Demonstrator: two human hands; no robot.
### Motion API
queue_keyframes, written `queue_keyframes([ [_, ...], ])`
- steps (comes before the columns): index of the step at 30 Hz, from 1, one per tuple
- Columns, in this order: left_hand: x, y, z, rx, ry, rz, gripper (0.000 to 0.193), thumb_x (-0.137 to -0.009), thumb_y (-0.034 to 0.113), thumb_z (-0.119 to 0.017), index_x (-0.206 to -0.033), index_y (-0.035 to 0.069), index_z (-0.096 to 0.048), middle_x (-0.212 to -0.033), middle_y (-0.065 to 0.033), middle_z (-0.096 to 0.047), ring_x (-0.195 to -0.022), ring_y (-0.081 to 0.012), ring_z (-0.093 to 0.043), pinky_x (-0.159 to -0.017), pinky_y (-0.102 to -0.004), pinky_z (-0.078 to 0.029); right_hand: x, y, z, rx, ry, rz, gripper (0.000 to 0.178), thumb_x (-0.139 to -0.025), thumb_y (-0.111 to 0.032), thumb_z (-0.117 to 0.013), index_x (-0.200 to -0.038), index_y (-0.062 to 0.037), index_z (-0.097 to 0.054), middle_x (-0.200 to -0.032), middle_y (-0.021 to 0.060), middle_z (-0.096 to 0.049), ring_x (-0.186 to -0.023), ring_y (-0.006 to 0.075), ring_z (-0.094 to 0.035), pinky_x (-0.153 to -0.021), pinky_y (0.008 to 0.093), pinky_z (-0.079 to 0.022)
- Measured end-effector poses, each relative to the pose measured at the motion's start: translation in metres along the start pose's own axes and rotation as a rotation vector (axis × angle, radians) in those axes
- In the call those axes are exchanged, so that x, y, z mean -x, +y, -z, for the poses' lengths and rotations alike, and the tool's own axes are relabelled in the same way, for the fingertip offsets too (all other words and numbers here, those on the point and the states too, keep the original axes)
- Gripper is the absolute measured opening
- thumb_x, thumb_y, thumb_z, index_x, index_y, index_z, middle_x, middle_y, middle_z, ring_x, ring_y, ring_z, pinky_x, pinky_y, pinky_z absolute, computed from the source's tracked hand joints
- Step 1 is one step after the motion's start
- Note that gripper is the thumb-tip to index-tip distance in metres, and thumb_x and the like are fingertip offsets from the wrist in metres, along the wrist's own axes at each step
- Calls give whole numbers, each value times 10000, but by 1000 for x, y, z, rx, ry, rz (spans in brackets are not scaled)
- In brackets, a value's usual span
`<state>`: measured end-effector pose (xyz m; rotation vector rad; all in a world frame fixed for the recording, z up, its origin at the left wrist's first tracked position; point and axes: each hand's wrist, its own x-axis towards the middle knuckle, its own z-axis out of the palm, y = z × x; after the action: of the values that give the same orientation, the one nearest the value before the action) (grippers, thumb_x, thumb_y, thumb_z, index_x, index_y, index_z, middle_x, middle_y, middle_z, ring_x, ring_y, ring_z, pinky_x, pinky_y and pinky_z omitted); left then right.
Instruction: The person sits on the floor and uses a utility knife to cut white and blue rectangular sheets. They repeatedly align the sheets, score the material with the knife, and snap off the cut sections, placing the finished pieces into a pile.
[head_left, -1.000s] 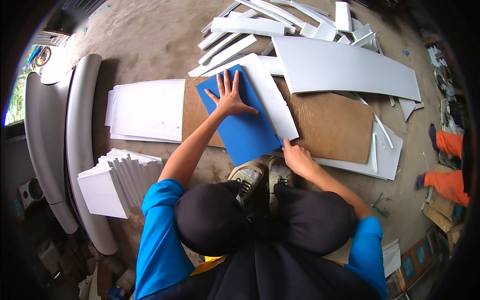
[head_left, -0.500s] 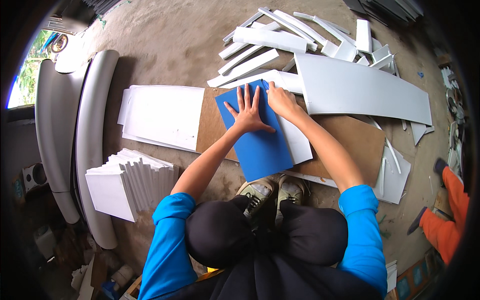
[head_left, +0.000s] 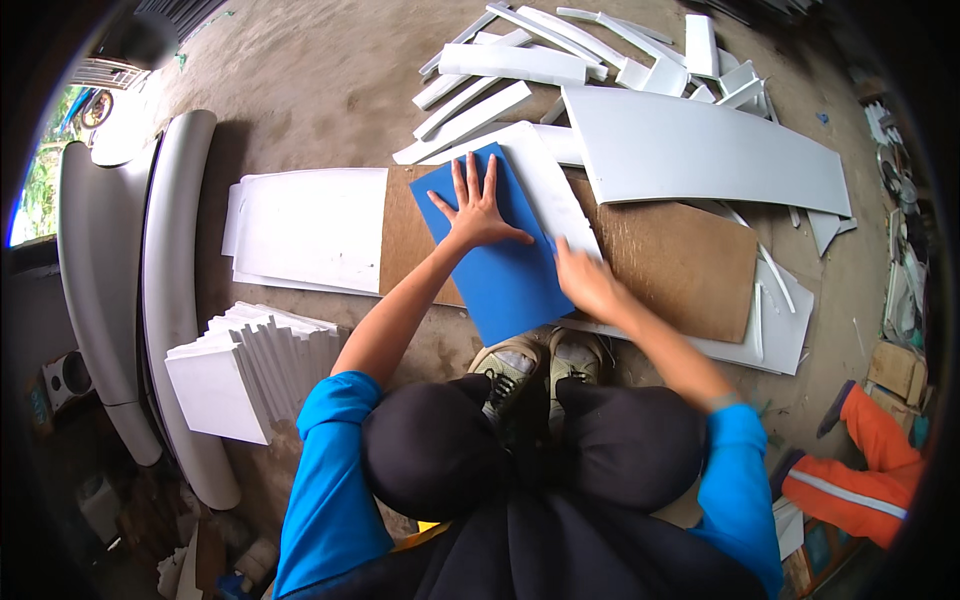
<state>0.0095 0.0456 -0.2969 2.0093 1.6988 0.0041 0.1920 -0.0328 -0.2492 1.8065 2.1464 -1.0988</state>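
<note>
A blue rectangular board (head_left: 510, 285) lies slanted in front of my feet, over a white sheet (head_left: 545, 180) that shows along its right edge. My left hand (head_left: 475, 215) is spread flat on the blue board, fingers apart, pressing its upper part. At the board's right edge is my right hand (head_left: 590, 280), closed and blurred by motion. A slim blue tool (head_left: 551, 244), partly hidden, shows at its fingertips; its exact kind is not clear. Beneath everything is a brown board (head_left: 680, 265).
White sheets (head_left: 305, 225) lie on the left, above a stack of white pieces (head_left: 225, 380). Long white rolls (head_left: 180, 300) stand farther left. White offcuts (head_left: 500, 65) and a large white panel (head_left: 710, 150) lie beyond. Another person's orange-clad legs (head_left: 865, 470) are at right.
My right hand has come down the blue board's right edge, toward me. My left hand stays spread on the board. The view has shifted a little, and the other person's legs have moved.
</note>
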Motion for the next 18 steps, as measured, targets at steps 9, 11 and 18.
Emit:
queue_keyframes([
  [9, -7, 2, -5, -41, -4, 0, 1450, -298, 655, -755, -1408, 165, 39, -1442, -161, 151, -1302, -340, 226, -841, -730, 116, 54, 25, 4, 93, -73, -5, 248, -901, -217, -373, -991, 10, -421, -785, 295, -580, -785, 464, -566, -707, 550, -435],
  [11, -7, -2, -3, -48, -2, 8, 1450, -294, 662, -750, -1408, 165, 34, -1445, -159, 136, -1303, -345, 220, -836, -737, 106, 34, 11, 33, 66, 50, -6, 252, -904, -225, -375, -996, 5, -422, -779, 288, -584, -771, 449, -579, -692, 545, -443],
  [18, -2, -1, -5, -9, 57, -28, 1430, -302, 652, -755, -1411, 153, -3, -1449, -165, 111, -1312, -354, 190, -829, -742, 97, -100, -19, 54, 103, 311, 58, 261, -905, -210, -368, -1021, 17, -422, -779, 246, -616, -776, 415, -608, -664, 487, -490],
])
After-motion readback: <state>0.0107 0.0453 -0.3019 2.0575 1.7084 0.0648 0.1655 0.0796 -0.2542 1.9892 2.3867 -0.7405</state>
